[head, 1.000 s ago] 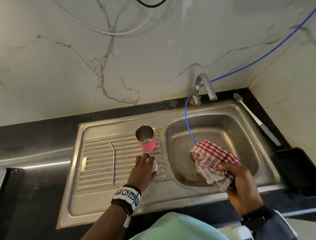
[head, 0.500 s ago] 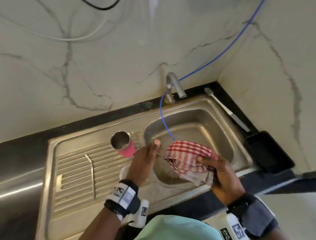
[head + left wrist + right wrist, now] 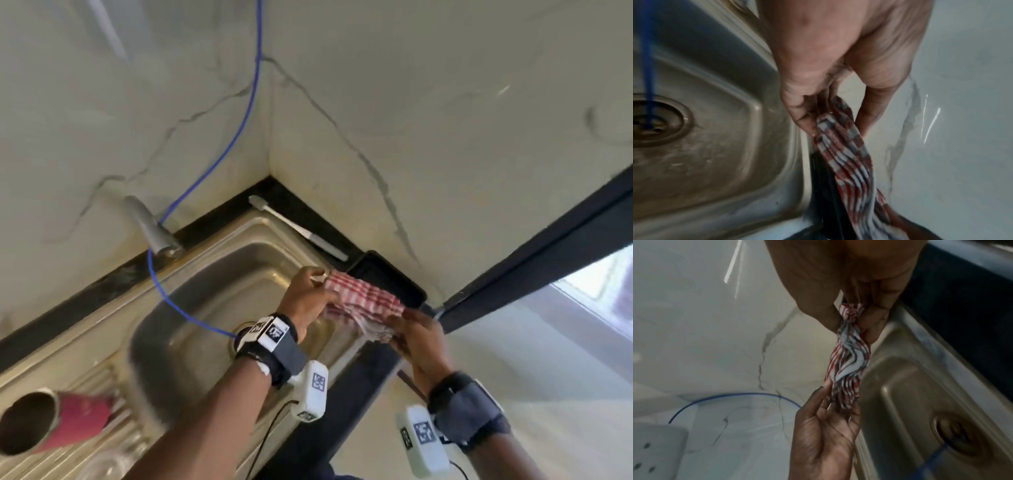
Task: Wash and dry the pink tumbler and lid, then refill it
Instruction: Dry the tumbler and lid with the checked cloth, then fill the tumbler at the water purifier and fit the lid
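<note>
Since the earlier frame, the left hand (image 3: 303,296) had been moved away from the draining board, where it had rested beside the lid, and brought across the sink (image 3: 191,308) to the cloth (image 3: 364,301); the view had also been swung to the right, toward the corner of the walls. The red and white checked cloth was held between both hands above the right edge of the sink. One end of it was pinched by the fingers of the left hand, and the other end was gripped by the right hand (image 3: 416,337), so both hands were closed on the cloth, which was bunched and a little twisted between them. The pink tumbler (image 3: 58,419) was left on the draining board at the left of the sink, well apart from both hands, with its open mouth seen toward the camera; it was blurred, so it could not be told surely if it stood upright. Just below it a clear round thing, perhaps the lid (image 3: 106,464), was seen only in part. A blue tube (image 3: 246,113) was hung down the wall, past the tap (image 3: 150,229), into the drain. A brush (image 3: 298,228) was laid on the dark counter behind the sink, and a black tray (image 3: 387,274) was placed near it, under the cloth.
</note>
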Motion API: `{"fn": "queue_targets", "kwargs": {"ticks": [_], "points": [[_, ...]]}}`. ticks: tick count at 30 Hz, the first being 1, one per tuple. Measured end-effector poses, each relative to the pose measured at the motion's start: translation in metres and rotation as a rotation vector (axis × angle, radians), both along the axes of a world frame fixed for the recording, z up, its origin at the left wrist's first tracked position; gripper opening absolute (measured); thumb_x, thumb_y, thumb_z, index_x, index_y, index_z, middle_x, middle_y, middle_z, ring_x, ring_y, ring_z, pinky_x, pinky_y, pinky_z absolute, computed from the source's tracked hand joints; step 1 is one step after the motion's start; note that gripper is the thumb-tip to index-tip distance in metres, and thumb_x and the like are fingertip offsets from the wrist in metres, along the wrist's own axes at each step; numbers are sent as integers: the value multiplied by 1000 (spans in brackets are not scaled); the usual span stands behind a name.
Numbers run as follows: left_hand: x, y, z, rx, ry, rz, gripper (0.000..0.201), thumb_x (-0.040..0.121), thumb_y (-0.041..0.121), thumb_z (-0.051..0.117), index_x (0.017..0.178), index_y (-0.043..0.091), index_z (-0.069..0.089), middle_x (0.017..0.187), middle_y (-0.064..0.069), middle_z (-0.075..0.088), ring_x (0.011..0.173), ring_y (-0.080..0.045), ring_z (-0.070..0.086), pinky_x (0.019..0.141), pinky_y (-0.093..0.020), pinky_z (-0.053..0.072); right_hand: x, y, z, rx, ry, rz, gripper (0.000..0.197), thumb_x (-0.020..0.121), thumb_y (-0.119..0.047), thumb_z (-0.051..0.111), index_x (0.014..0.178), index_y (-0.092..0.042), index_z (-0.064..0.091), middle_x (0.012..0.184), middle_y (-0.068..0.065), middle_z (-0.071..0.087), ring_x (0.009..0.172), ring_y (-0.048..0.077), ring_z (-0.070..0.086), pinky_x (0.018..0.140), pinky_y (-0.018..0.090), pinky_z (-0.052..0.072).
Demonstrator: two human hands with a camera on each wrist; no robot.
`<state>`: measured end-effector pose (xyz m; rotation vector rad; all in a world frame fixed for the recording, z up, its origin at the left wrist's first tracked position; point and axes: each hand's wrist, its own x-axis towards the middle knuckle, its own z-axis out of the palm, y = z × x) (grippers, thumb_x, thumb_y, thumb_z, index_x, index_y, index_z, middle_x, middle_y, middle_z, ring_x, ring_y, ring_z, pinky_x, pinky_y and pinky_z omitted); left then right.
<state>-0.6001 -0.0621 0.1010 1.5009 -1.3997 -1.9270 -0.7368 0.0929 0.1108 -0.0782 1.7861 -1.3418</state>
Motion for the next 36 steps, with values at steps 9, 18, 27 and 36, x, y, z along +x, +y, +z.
{"fn": "queue_targets", "kwargs": {"ticks": [9, 18, 27, 36], "points": [[-96, -24, -35, -366, -256, -308, 53, 90, 3, 64, 141, 17, 62, 130, -4, 70, 112, -21, 67, 84, -21, 50, -63, -30, -49, 175, 187, -110, 33, 76, -13, 79, 108, -17, 73, 91, 4, 80, 80, 22, 79, 79, 43, 65], [8, -17, -8, -282, 2, -67, 25, 97, 7, 69, 115, 22, 77, 112, 5, 80, 107, -21, 76, 98, -38, 57, -33, -20, 14, 458, 950, 336, 31, 96, -26, 56, 123, -15, 68, 117, 22, 71, 101, 44, 66, 83, 45, 52], [254, 43, -8, -73, -90, 572, 21, 96, -16, 58, 94, 2, 69, 88, -17, 72, 70, -16, 69, 59, -19, 54, 180, -87, -38, -253, 816, 1055, 23, 87, -13, 77, 107, -24, 75, 103, -4, 77, 86, 11, 71, 82, 32, 57], [391, 87, -6, 44, -438, 844, 21, 93, 11, 64, 114, 13, 65, 101, -12, 77, 86, -30, 73, 77, -40, 57, 375, -165, -81, -418, 403, 1572, 118, 73, -37, 91, 163, -23, 16, 165, 0, 29, 148, 20, 40, 119, 40, 40]]}}
